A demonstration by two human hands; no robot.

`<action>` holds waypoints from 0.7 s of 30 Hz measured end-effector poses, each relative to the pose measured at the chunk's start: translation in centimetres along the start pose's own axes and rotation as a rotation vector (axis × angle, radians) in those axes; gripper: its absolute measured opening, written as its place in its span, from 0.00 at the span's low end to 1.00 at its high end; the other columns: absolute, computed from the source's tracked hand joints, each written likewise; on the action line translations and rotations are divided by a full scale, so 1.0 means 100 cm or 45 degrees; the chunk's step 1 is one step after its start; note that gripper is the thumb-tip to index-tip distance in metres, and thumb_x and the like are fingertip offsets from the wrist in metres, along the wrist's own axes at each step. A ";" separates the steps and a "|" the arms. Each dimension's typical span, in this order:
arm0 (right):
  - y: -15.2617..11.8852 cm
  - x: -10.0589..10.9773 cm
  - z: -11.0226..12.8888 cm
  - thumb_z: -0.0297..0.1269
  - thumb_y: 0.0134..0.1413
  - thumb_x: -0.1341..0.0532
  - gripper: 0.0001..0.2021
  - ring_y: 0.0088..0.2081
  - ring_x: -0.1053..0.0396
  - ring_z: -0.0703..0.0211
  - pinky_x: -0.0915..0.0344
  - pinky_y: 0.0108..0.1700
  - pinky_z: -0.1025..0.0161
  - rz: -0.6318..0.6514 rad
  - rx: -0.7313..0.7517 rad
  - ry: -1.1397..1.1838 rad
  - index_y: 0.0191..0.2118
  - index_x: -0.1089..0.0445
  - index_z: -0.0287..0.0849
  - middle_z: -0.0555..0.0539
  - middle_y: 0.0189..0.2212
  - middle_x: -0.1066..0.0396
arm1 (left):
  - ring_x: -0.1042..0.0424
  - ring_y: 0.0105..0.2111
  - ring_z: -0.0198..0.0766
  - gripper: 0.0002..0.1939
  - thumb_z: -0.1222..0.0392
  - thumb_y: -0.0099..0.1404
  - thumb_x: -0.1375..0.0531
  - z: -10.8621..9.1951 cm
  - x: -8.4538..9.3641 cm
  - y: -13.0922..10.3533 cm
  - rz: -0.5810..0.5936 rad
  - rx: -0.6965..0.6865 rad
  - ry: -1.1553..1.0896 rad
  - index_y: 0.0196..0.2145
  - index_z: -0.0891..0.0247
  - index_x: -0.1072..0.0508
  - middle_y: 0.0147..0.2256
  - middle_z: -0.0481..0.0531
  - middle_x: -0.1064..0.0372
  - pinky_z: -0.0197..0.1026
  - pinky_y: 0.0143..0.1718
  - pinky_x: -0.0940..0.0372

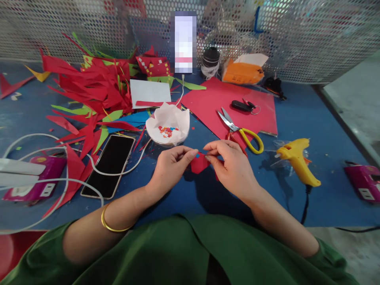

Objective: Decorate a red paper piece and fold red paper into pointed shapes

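Observation:
Between my hands, above the blue tabletop, is a small folded-looking piece of red paper (199, 165) with a tiny blue bit (197, 156) near its upper edge. My left hand (172, 166) pinches this paper at its upper left between thumb and fingers. At its upper right, my right hand (233, 164) is closed, with thumb and fingertips on the edge. Another red sliver shows under the right palm, partly hidden. Just beyond my hands stands a white paper-lined bowl (181, 118) containing several tiny coloured paper bits (168, 131).
Yellow-handled scissors (234, 126) and a black key fob (242, 106) lie on red sheets (208, 103). To the right rests a yellow glue gun (297, 158). On the left are a black-screened phone (111, 162), white cables (63, 180) and heaped paper scraps (97, 83). Perforated metal (103, 27) borders the back.

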State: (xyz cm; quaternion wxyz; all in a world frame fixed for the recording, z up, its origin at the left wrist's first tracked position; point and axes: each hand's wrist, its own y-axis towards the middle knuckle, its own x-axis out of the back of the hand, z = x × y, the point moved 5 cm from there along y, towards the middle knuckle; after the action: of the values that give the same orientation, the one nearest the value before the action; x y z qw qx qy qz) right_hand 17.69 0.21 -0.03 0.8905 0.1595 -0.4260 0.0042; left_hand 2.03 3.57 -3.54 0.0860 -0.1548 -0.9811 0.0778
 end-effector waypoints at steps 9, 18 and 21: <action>0.001 -0.001 -0.004 0.28 0.59 0.41 0.07 0.39 0.24 0.53 0.34 0.51 0.50 -0.019 -0.036 0.018 0.42 0.30 0.45 0.48 0.34 0.21 | 0.32 0.23 0.30 0.12 0.53 0.62 0.37 0.000 -0.002 -0.003 0.020 0.055 -0.123 0.30 0.65 0.22 0.23 0.47 0.28 0.33 0.25 0.37; 0.005 -0.002 -0.010 0.29 0.59 0.39 0.06 0.40 0.25 0.51 0.34 0.48 0.51 -0.081 -0.046 0.000 0.41 0.30 0.45 0.47 0.32 0.21 | 0.23 0.23 0.33 0.07 0.59 0.59 0.34 0.007 -0.009 -0.003 0.124 0.246 -0.266 0.35 0.65 0.24 0.24 0.47 0.25 0.31 0.24 0.35; 0.002 0.015 -0.007 0.34 0.60 0.38 0.08 0.41 0.25 0.51 0.33 0.47 0.53 -0.162 -0.031 -0.099 0.45 0.30 0.44 0.45 0.37 0.21 | 0.23 0.22 0.33 0.06 0.60 0.59 0.35 0.007 -0.007 -0.003 0.085 0.267 -0.303 0.32 0.66 0.24 0.22 0.46 0.27 0.31 0.23 0.34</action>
State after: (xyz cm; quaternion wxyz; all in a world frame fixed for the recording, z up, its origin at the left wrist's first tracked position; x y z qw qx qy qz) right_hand 19.20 0.43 0.76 0.8736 0.1753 -0.4495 -0.0639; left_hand 2.46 2.96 -4.31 -0.0179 -0.1672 -0.9652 0.2002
